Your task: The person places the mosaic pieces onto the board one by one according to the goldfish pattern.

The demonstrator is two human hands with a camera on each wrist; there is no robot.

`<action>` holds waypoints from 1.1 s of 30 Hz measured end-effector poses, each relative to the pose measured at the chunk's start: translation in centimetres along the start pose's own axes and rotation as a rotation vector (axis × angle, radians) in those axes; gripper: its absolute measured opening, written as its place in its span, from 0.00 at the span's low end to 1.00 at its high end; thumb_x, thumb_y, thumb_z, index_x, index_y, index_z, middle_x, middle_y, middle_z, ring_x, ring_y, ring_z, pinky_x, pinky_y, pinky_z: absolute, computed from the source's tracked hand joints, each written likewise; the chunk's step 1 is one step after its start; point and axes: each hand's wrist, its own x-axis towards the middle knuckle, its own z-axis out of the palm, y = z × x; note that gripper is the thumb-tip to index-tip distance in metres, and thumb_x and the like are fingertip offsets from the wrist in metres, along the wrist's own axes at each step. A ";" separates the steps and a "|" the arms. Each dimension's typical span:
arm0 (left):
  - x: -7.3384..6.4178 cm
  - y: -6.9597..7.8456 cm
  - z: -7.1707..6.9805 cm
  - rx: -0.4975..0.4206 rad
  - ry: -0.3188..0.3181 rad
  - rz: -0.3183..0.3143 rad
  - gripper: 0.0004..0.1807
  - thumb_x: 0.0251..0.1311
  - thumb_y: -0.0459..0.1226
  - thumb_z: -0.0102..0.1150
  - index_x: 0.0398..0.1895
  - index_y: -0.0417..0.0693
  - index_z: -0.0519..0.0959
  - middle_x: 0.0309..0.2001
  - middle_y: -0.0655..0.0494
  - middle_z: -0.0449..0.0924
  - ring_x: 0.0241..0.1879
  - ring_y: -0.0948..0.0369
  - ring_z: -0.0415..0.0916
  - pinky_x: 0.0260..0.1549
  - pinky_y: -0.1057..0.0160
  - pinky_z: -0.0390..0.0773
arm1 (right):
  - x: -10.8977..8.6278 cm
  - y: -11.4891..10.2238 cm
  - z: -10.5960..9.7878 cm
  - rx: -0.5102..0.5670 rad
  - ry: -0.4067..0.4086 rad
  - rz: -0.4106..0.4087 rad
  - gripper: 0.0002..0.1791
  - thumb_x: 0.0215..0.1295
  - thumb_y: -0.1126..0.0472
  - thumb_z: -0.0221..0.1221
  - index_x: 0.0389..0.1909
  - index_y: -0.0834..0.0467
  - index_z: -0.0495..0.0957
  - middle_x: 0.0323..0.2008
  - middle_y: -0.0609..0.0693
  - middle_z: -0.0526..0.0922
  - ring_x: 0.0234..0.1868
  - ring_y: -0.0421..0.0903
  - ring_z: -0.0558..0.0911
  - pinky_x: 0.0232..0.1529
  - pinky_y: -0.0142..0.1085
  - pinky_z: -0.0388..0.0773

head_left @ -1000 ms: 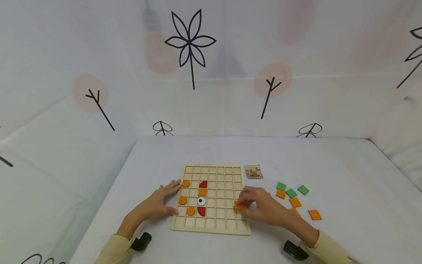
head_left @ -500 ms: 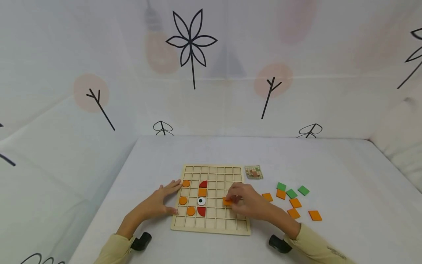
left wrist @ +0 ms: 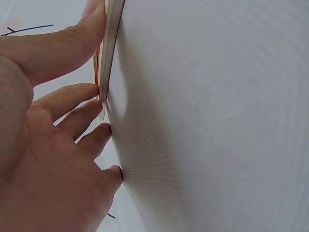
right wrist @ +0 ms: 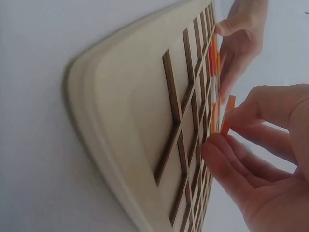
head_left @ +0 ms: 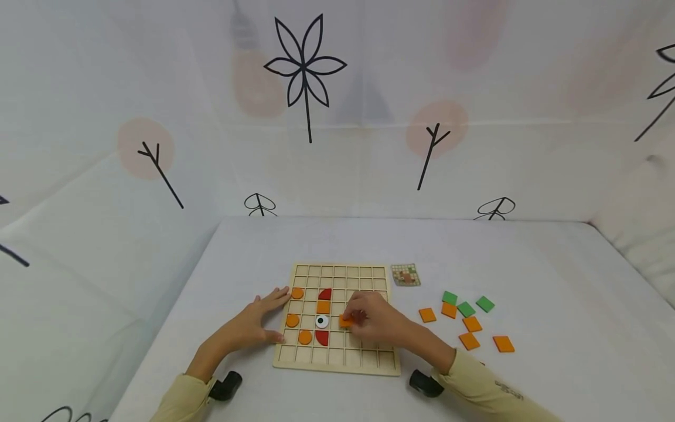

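A wooden grid board [head_left: 337, 369] lies flat on the table. My left hand [head_left: 248, 325] rests at its left edge, fingers spread and thumb touching the frame; the left wrist view shows the thumb [left wrist: 72, 48] against the rim. Between thumb and fingers my right hand [head_left: 377, 319] pinches an orange square tile [head_left: 345, 322] low over the middle of the grid. In the right wrist view that tile [right wrist: 228, 115] stands tilted on edge. Left of it sit an eye disc [head_left: 322, 321], red quarter pieces [head_left: 322, 338], an orange square [head_left: 324, 307] and orange discs [head_left: 305, 337].
Right of the board lie several loose orange tiles [head_left: 503, 344] and green tiles [head_left: 485, 304]. A small printed pattern card [head_left: 406, 275] sits by the board's upper right corner. A patterned white cloth [head_left: 337, 164] hangs behind the table.
My right hand has carried the orange tile leftward, from the board's right side to near its middle. Loose tiles formerly behind the arm now show. The left hand stays put.
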 end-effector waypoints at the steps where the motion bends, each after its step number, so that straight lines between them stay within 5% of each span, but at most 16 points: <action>1: 0.0 0.0 0.0 0.000 0.001 0.002 0.48 0.44 0.43 0.73 0.70 0.45 0.62 0.72 0.49 0.54 0.72 0.47 0.45 0.67 0.39 0.39 | 0.0 -0.1 0.1 -0.002 -0.006 0.001 0.08 0.49 0.72 0.62 0.30 0.59 0.83 0.29 0.45 0.78 0.28 0.37 0.73 0.29 0.27 0.76; 21: -0.1 0.5 0.0 0.019 0.005 -0.017 0.47 0.44 0.42 0.73 0.70 0.45 0.62 0.72 0.50 0.54 0.72 0.48 0.45 0.67 0.40 0.40 | -0.4 -2.4 2.5 -0.091 -0.072 0.079 0.09 0.52 0.70 0.59 0.32 0.57 0.84 0.33 0.41 0.76 0.35 0.37 0.72 0.36 0.26 0.75; 33: -0.1 0.3 -0.1 0.013 -0.008 -0.016 0.48 0.44 0.42 0.73 0.70 0.44 0.61 0.72 0.49 0.53 0.72 0.47 0.44 0.67 0.40 0.39 | -1.4 -2.8 1.9 -0.178 -0.083 0.078 0.05 0.58 0.64 0.61 0.34 0.52 0.83 0.37 0.40 0.74 0.38 0.36 0.72 0.41 0.29 0.76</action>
